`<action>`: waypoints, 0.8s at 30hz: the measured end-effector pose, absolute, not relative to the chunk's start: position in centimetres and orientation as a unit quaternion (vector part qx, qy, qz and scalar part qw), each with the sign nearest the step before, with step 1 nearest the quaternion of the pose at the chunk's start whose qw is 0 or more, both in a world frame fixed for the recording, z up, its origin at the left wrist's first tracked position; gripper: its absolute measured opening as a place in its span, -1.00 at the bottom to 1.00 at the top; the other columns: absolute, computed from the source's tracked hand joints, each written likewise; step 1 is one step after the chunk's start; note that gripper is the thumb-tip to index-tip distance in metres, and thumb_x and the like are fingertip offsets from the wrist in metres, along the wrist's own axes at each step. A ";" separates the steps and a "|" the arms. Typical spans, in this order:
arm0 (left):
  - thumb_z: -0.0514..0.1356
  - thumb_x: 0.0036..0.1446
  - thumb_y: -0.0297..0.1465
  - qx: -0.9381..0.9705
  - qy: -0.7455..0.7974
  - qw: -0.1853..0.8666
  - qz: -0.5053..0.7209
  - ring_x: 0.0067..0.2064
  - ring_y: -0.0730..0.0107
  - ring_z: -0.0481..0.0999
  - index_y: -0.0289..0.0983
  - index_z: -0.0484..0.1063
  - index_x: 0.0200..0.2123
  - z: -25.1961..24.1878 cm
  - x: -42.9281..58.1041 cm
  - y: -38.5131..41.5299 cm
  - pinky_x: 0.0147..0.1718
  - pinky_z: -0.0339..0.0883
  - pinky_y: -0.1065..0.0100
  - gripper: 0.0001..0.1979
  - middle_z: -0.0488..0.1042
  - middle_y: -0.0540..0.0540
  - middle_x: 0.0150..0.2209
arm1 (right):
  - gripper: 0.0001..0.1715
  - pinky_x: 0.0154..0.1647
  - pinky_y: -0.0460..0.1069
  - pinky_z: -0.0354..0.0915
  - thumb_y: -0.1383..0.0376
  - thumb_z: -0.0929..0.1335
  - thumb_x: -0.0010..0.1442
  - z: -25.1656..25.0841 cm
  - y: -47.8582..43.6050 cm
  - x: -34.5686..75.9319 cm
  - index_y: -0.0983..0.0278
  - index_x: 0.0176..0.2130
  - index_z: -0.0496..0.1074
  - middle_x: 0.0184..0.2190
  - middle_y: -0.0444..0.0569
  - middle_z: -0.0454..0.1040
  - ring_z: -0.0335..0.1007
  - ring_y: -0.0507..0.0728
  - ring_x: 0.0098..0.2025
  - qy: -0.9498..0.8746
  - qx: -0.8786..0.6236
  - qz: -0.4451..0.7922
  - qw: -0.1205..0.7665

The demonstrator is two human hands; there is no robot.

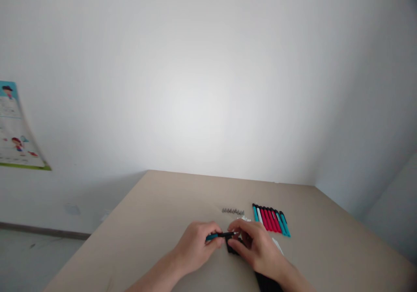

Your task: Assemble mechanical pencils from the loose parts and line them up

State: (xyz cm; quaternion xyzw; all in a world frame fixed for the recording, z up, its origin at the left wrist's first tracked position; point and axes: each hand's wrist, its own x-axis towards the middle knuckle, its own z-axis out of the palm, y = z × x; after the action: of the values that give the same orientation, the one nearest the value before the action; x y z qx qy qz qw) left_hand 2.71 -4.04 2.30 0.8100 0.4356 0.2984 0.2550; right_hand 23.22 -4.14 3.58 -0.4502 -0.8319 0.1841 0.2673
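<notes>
My left hand [196, 245] is closed around a teal and black pen [219, 236], held level just above the beige table [150, 222]. My right hand [254, 244] pinches the pen's other end, fingers closed on its black part. Both hands meet over the table's near middle. Black pieces [232, 247] lie under my right hand, partly hidden. A row of several pens [270, 219], teal, white and red with black ends, lies side by side just beyond my right hand. A short line of small grey springs [232, 211] sits left of that row.
White bits [276, 243] lie beside my right wrist. A black item [265, 283] shows at the bottom edge under my right forearm. The table stands against a white wall [208, 87]; a poster [14, 131] hangs at the left. The table's left edge drops to the floor [35, 257].
</notes>
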 end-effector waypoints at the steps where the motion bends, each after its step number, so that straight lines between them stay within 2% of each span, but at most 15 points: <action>1: 0.17 0.14 -0.39 0.811 0.438 0.252 0.295 -0.46 0.49 0.40 -0.22 0.50 -0.40 2.3 2.7 -4.0 -0.46 0.13 0.52 -0.88 0.50 0.07 -0.49 | -0.75 -0.42 -0.07 0.13 0.14 0.29 0.22 3.6 -4.2 23.2 0.23 -0.27 0.45 -0.53 -0.14 0.41 0.28 0.04 -0.50 -0.833 -0.448 0.184 0.266; 4: 0.17 0.14 -0.38 0.813 0.439 0.247 0.292 -0.46 0.48 0.41 -0.22 0.51 -0.41 2.2 2.5 -3.9 -0.45 0.14 0.52 -0.86 0.51 0.07 -0.50 | -0.71 -0.41 -0.07 0.12 0.14 0.24 0.26 3.7 -4.3 23.1 0.24 -0.30 0.45 -0.54 -0.12 0.40 0.29 0.05 -0.48 -0.840 -0.439 0.179 0.264; 7: 0.19 0.12 -0.39 0.809 0.430 0.260 0.306 -0.41 0.46 0.45 -0.21 0.51 -0.34 2.0 2.6 -4.0 -0.38 0.19 0.53 -0.91 0.54 0.06 -0.45 | -0.63 -0.39 -0.06 0.12 0.11 0.22 0.28 3.6 -4.4 23.1 0.25 -0.38 0.45 -0.54 -0.10 0.41 0.31 0.06 -0.45 -0.844 -0.437 0.166 0.264; 9: 0.20 0.10 -0.42 0.805 0.422 0.275 0.313 -0.40 0.47 0.47 -0.21 0.49 -0.30 2.0 2.7 -4.1 -0.37 0.20 0.54 -0.91 0.54 0.07 -0.44 | -0.64 -0.37 -0.06 0.13 0.11 0.22 0.29 3.4 -4.4 23.1 0.25 -0.35 0.45 -0.52 -0.10 0.42 0.32 0.07 -0.43 -0.839 -0.442 0.165 0.271; 12: 0.18 0.12 -0.43 0.808 0.423 0.266 0.314 -0.41 0.48 0.46 -0.22 0.48 -0.35 2.2 2.8 -4.2 -0.39 0.19 0.54 -0.93 0.53 0.07 -0.45 | -0.71 -0.35 -0.07 0.14 0.12 0.24 0.28 3.2 -4.3 23.0 0.22 -0.27 0.45 -0.47 -0.11 0.45 0.34 0.07 -0.40 -0.837 -0.442 0.168 0.275; 16: 0.17 0.15 -0.38 0.824 0.429 0.229 0.290 -0.41 0.45 0.46 -0.23 0.50 -0.42 2.3 2.7 -4.3 -0.41 0.18 0.52 -0.87 0.52 0.04 -0.47 | -0.58 -0.38 -0.07 0.10 0.11 0.19 0.31 3.3 -4.3 22.7 0.25 -0.43 0.43 -0.53 -0.11 0.41 0.31 0.06 -0.43 -0.849 -0.435 0.155 0.258; 21: 0.17 0.15 -0.38 0.818 0.422 0.248 0.302 -0.39 0.45 0.48 -0.20 0.48 -0.31 2.3 2.6 -4.3 -0.37 0.20 0.53 -0.91 0.53 0.06 -0.42 | -0.73 -0.38 -0.08 0.11 0.12 0.26 0.26 3.4 -4.4 22.6 0.23 -0.25 0.43 -0.49 -0.13 0.44 0.31 0.05 -0.44 -0.844 -0.432 0.171 0.267; 24: 0.19 0.14 -0.39 0.825 0.419 0.237 0.296 -0.39 0.46 0.46 -0.20 0.47 -0.32 2.3 2.6 -4.3 -0.38 0.19 0.54 -0.94 0.52 0.07 -0.44 | -0.61 -0.40 -0.08 0.08 0.14 0.20 0.31 3.3 -4.4 22.5 0.26 -0.43 0.41 -0.54 -0.11 0.41 0.28 0.04 -0.46 -0.851 -0.432 0.155 0.255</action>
State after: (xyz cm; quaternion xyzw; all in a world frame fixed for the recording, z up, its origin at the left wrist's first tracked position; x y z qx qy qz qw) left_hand 2.59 -4.32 2.25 0.8248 0.4192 0.2964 0.2370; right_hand 22.55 -4.41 3.32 -0.4320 -0.8509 0.1550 0.2554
